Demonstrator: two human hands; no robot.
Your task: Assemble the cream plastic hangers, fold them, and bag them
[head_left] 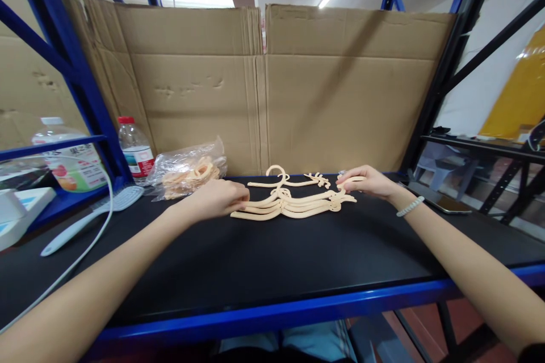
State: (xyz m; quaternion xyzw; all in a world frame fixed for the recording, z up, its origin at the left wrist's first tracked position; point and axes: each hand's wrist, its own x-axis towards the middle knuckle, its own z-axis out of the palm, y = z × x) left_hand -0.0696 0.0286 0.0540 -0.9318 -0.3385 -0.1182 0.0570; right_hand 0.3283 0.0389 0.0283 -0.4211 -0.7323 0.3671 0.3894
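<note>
A stack of several cream plastic hangers (293, 204) lies on the black bench top (264, 261), their hooks pointing toward the cardboard wall. My left hand (221, 197) is closed on the left ends of the stack. My right hand (367, 182) pinches the right ends, a white beaded bracelet on its wrist. One more hanger (293, 182) lies just behind the stack.
A clear plastic bag of cream parts (187, 170) sits at the back left, beside a water bottle (135, 150). A pale brush (91, 216) and a white cable (80, 255) lie at left. A phone (443, 199) rests at right. Cardboard sheets (272, 85) wall the back.
</note>
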